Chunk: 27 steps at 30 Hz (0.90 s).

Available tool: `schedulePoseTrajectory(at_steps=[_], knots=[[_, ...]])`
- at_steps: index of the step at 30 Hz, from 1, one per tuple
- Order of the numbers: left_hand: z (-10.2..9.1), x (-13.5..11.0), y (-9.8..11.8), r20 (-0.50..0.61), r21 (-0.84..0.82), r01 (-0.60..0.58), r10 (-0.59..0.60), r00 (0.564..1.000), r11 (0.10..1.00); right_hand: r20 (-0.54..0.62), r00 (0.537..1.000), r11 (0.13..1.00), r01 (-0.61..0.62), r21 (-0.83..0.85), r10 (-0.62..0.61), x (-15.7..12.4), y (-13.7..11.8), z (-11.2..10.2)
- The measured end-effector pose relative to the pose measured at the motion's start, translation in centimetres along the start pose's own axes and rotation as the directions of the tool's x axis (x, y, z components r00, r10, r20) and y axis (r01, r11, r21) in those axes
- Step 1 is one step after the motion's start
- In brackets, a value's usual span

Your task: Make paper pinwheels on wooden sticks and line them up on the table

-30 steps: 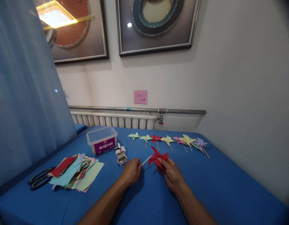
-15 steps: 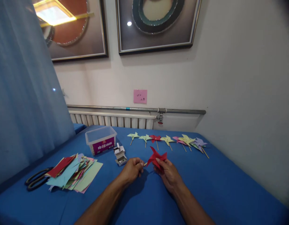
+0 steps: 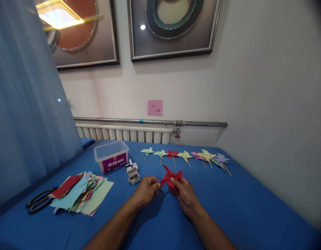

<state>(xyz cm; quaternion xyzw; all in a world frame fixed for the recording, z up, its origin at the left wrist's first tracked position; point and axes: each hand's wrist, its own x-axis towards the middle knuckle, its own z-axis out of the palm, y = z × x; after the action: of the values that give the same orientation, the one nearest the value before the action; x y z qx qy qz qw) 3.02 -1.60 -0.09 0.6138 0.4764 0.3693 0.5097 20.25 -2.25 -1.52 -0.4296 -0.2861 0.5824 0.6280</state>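
Between my hands is a red paper pinwheel (image 3: 167, 178), its blades folded and pointed. My right hand (image 3: 185, 195) grips it from the right, with the thumb pressed on the front. My left hand (image 3: 148, 190) is closed in a pinch at the pinwheel's left edge. The wooden stick that showed at those left fingertips a moment ago is now hidden by the fingers and the paper. Beyond my left hand, a small open box (image 3: 133, 177) contains tiny shiny pieces.
Several finished pinwheels on sticks, one of them red (image 3: 172, 153), lie in a row at the back. A clear plastic tub (image 3: 111, 154) stands behind the small box. On the left, black-handled scissors (image 3: 36, 201) lie beside a pile of coloured paper (image 3: 98, 198). Everything rests on a blue cover (image 3: 249, 215).
The red pinwheel has shifted slightly left and turned, closing the gap to my left hand. The stick tip between them has gone out of sight.
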Motion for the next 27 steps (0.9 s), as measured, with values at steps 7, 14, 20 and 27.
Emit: schedulePoseTrajectory(at_steps=[7, 14, 20, 27], knots=[[0.02, 0.04, -0.14, 0.021, 0.0, 0.003, -0.003, 1.0, 1.0, 0.008, 1.0, 1.0, 0.019, -0.006, -0.018, -0.18, 0.04, -0.03], [0.05, -0.23, 0.27, 0.035, -0.037, 0.036, -0.034, 0.999, 0.999, 0.012, 0.999, 0.999, 0.041, -0.023, -0.04, -0.01, 0.18, -0.15], [0.25, -0.38, 0.41, 0.031, -0.03, 0.044, -0.043, 0.999, 0.999, -0.014, 0.999, 0.999, 0.047, 0.0, -0.047, 0.0, 0.18, -0.05], [0.39, -0.02, -0.12, 0.0, -0.024, 0.033, -0.033, 0.999, 0.999, -0.016, 0.999, 0.999, 0.044, 0.001, -0.043, 0.06, 0.34, -0.06]])
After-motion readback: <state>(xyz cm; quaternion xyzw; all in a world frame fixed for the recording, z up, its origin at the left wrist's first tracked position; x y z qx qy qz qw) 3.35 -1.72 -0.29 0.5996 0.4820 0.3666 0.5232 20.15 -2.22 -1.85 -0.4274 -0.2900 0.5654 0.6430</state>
